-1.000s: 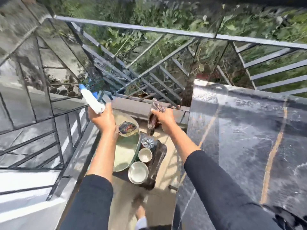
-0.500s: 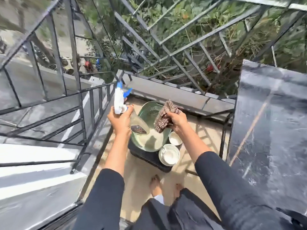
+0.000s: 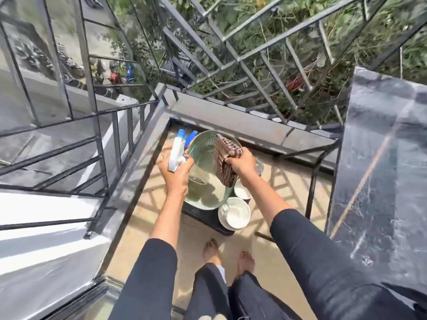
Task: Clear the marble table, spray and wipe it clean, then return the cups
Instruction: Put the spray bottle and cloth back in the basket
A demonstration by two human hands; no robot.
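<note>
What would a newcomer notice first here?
Two hands are held out at the centre: the left hand grips a white spray bottle, and the right hand grips a brown checked cloth. Below them a green basket and white cups sit on a low stand. A glossy dark marble table fills the right side.

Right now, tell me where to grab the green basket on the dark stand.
Grip the green basket by its near rim, from above on the person's side. That lip is bare and upturned; the white cups crowd its right edge, and the left hand with the spray bottle and the right hand with the cloth hang over the rest.
</note>
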